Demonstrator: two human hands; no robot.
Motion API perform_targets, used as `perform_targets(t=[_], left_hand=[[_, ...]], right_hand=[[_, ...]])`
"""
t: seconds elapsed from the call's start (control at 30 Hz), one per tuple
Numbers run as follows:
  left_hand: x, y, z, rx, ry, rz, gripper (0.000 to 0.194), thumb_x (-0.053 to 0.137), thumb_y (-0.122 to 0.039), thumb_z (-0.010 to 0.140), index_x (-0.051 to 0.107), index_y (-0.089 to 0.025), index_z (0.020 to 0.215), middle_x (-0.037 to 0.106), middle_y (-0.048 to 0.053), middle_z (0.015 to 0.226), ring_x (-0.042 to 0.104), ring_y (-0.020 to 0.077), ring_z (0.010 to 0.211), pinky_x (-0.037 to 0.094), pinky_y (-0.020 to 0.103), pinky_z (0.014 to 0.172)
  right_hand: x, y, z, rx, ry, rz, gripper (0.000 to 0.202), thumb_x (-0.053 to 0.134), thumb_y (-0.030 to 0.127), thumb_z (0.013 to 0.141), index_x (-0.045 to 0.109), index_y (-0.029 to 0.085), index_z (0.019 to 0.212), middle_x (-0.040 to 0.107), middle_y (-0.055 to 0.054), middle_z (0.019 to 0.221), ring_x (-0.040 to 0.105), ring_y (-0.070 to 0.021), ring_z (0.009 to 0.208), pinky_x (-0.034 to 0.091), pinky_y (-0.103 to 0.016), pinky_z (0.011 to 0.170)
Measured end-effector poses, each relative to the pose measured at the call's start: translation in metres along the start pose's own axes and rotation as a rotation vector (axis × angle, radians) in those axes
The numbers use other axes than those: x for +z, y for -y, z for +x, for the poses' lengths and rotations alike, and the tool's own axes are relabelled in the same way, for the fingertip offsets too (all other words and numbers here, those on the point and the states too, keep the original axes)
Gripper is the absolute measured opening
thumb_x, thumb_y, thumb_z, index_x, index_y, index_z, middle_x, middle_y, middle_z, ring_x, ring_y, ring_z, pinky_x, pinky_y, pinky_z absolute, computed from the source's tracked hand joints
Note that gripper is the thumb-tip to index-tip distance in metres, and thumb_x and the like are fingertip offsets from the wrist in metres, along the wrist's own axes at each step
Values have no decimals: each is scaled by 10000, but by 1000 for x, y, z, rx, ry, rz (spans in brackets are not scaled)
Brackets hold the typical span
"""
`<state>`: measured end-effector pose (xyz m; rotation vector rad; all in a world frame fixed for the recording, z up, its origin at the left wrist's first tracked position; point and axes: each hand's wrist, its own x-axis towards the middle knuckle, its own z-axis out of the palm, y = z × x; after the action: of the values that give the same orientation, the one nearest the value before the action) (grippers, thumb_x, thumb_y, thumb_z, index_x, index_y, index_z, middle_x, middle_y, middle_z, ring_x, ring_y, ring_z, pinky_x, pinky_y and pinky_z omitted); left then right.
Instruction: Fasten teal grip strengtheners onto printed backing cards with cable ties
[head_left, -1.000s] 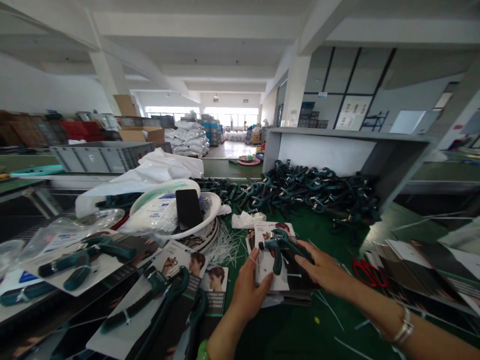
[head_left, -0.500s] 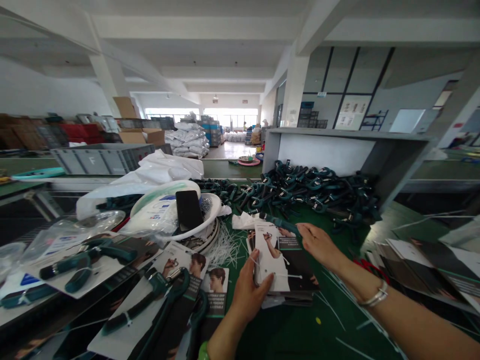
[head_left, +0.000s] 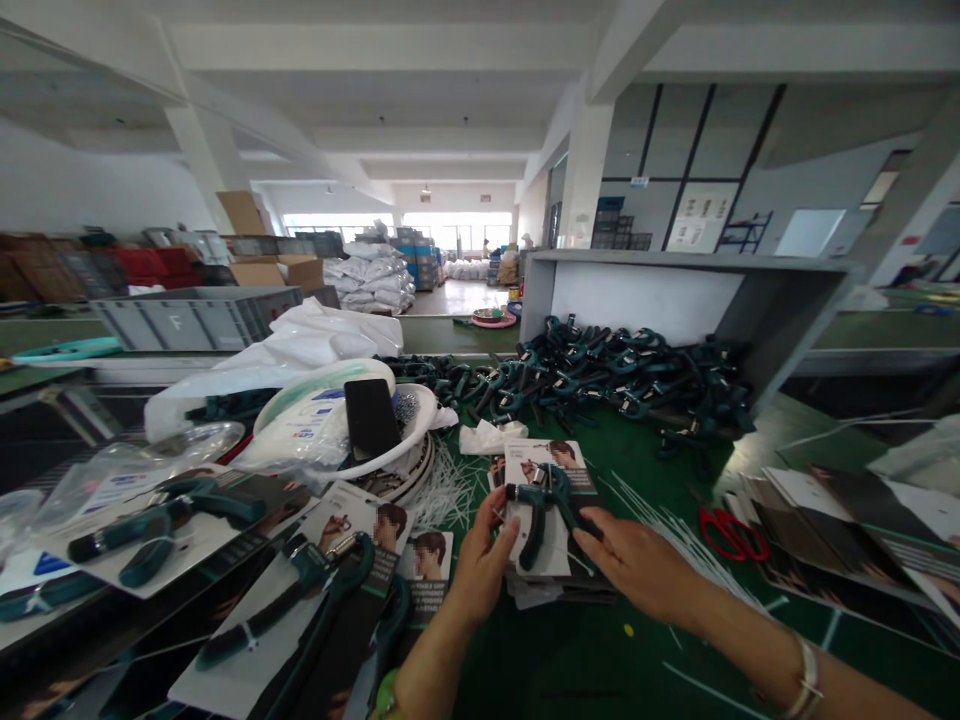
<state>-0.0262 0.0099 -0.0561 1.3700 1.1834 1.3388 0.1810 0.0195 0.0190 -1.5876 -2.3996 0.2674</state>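
Note:
On a stack of printed cards [head_left: 551, 458] lies a dark green hand grip strengthener [head_left: 534, 535], its two handles pointing toward me. My right hand [head_left: 630, 560] is closed around the right handle, pressing it onto the top card. At the stack's left edge, my left hand [head_left: 480, 560] has thumb and fingers curled round the card's side, close to the strengthener's end. A short white tie end shows by those fingers. Left of the hands are finished-looking cards with a strengthener tied on, such as one strengthener [head_left: 322, 570] on its card.
A heap of hand grips [head_left: 600, 370] spills from a grey bin [head_left: 795, 330] behind. White cable ties [head_left: 450, 490] lie near a white basin [head_left: 420, 430] holding a phone [head_left: 371, 420]. Red scissors [head_left: 735, 535] and more cards [head_left: 862, 550] are at right.
My right hand has brought the hand grip strengthener down and toward me onto the top card. My left hand stays at the stack's left edge, its fingers more curled.

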Motion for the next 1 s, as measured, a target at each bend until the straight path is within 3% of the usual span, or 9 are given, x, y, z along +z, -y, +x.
perform_targets(t=[0.13,0.23,0.33,0.5,0.6,0.77,1.0], left_hand=[[-9,-23,15,-48,-24,271,462,538,-398,791,509,-175,1194,566,106,1217,524,221,1113,382,366,968],[-11,-45,41,34,-95,572,440,540,-370,777,548,-164,1166,546,108,1237,477,232,1161,347,360,1001],[0,-57,72,61,48,830,411,527,-396,779,595,-193,1130,553,89,1244,479,240,1161,352,350,996],[30,-55,104,69,181,900,267,581,-380,742,685,-269,961,669,33,1061,590,240,991,433,354,867],[38,-54,103,119,230,899,192,550,-359,775,701,-309,883,695,-16,989,599,204,953,420,336,863],[32,-54,84,224,232,910,169,538,-286,783,702,-308,821,707,-28,907,585,192,941,313,404,958],[31,-42,67,295,108,894,192,537,-208,774,682,-315,842,695,-25,899,580,196,923,282,442,943]], right_hand=[[-12,-8,12,11,-47,8,400,356,350,882,544,172,1186,690,-70,850,641,-206,759,435,-288,618],[-22,-10,25,-81,24,8,378,457,317,821,582,209,1161,659,-33,752,612,-187,701,418,-275,610],[-18,-5,35,-198,65,-46,333,567,281,732,654,244,1051,644,-56,867,599,-211,812,428,-298,693],[7,-3,44,-213,-1,-81,192,521,218,780,704,235,835,630,-71,883,588,-217,843,426,-313,716],[21,-10,47,-224,-107,100,185,505,207,802,689,213,782,626,-61,826,584,-192,807,428,-297,712],[36,-17,51,-147,-349,549,190,544,335,793,654,199,719,604,-41,736,567,-178,738,439,-286,674],[43,-13,49,9,-279,691,272,568,433,758,666,185,702,603,-24,705,547,-159,667,407,-262,604]])
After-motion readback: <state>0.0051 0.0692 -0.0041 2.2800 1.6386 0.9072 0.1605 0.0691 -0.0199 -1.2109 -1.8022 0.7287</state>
